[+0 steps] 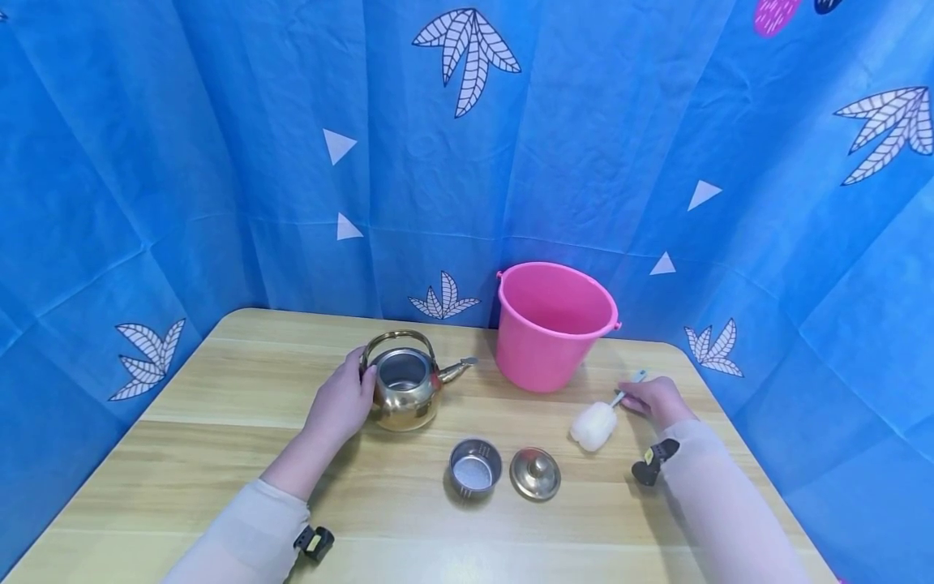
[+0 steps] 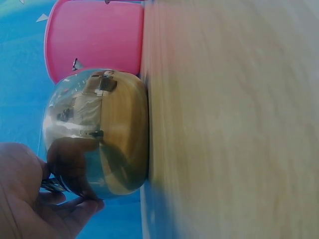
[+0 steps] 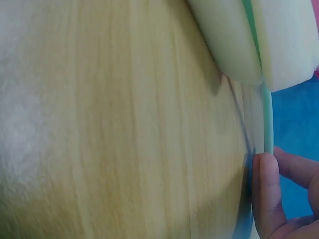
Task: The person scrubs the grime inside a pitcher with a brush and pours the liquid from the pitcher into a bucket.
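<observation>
Nearest to me are two pale sleeves, each with a small black camera band near the wrist. A bit farther on, a little metal cup sits upright on the wooden surface, and a shiny round lid lies just beside it, knob up.

Past those, on my right side, my right hand pinches the thin green stick of the sponge brush. Its white head points back toward me; I can't tell if it touches the surface. I think the brush is very light and the head soft and squashy, so the stick is the place to hold it.

On my left side, the gold kettle stands with its top open and its spout pointing right. My left hand has its fingers gripping the kettle's left side, near the foot of the handle. It looks hard, smooth and maybe a bit heavy. The round belly could slip, so I would lift by the handle.

Farther off is the pink bucket, then the blue curtain.
</observation>
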Available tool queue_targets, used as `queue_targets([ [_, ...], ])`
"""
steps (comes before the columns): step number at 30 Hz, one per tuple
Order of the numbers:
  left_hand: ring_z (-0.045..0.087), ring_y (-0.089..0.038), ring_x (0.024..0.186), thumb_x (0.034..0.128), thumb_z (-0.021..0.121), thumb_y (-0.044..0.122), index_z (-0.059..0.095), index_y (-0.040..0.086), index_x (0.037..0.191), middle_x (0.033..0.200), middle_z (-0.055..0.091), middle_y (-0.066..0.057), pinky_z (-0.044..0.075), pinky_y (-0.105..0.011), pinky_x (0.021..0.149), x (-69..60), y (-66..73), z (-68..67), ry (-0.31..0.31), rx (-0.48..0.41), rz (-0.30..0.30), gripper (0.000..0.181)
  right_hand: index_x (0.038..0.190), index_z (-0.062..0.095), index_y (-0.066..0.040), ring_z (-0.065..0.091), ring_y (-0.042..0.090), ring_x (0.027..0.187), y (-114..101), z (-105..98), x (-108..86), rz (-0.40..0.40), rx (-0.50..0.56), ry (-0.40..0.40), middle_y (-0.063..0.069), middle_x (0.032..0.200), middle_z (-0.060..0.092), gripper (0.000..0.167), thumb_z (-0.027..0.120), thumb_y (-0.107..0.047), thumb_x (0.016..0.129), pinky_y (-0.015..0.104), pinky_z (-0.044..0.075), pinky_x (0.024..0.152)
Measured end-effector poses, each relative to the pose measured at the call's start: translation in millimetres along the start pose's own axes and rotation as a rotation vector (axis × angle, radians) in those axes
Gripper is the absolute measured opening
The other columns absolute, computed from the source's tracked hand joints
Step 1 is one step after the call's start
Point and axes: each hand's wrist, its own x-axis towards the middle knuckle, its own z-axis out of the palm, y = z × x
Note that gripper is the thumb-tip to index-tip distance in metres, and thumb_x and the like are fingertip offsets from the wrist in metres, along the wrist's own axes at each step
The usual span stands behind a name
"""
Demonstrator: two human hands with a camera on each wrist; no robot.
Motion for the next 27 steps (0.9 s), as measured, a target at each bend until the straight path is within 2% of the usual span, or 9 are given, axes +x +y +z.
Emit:
queue_targets([
  [8,0.055,-0.049,0.121,0.1084,0.04,0.028,0.032,-0.004,0.151,0.138,0.053,-0.031,0.044,-0.062,0.1,0.6,-0.7,0.1,0.002,0.0,0.001,0.054,0.105,0.058,0.006,0.071,0.012,0.066,-1,-3,-3.8,-0.025,0.043,-0.042,0.009,0.075,0.07,0.02,0.069,-0.006,0.094,0.025,0.059,0.077],
  [15,0.056,-0.049,0.12,0.1084,0.04,0.028,0.032,-0.003,0.151,0.137,0.054,-0.031,0.045,-0.062,0.1,-0.3,-0.9,-0.5,0.003,-0.004,0.001,0.054,0.115,0.061,0.01,0.072,0.012,0.07,-1,-7,-6.9,-0.026,-0.016,-0.049,0.009,0.075,0.072,0.031,0.069,-0.012,0.095,0.025,0.059,0.078],
  [20,0.054,-0.049,0.122,0.1084,0.04,0.028,0.033,-0.004,0.151,0.138,0.053,-0.031,0.044,-0.062,0.101,-0.6,-0.7,-0.2,0.005,-0.002,0.005,0.053,0.118,0.061,0.013,0.072,0.015,0.069,-3,-11,-5.8,-0.049,-0.027,-0.06,0.012,0.076,0.072,0.033,0.068,-0.01,0.096,0.027,0.06,0.076],
  [23,0.054,-0.049,0.123,0.1084,0.04,0.028,0.032,-0.004,0.151,0.139,0.053,-0.031,0.044,-0.062,0.101,-0.6,-0.3,-0.3,0.004,-0.001,0.007,0.053,0.116,0.064,0.012,0.071,0.016,0.068,-7,-13,-3.5,-0.058,-0.113,-0.034,0.011,0.074,0.071,0.032,0.068,-0.013,0.096,0.027,0.06,0.073],
  [27,0.054,-0.05,0.123,0.1084,0.04,0.027,0.032,-0.004,0.151,0.139,0.053,-0.031,0.043,-0.062,0.102,-0.4,0.2,-0.7,0.004,-0.001,0.006,0.053,0.111,0.067,0.009,0.07,0.017,0.067,-13,-16,-1.7,-0.099,-0.342,0.009,0.009,0.071,0.071,0.035,0.066,-0.024,0.097,0.027,0.053,0.07],
])
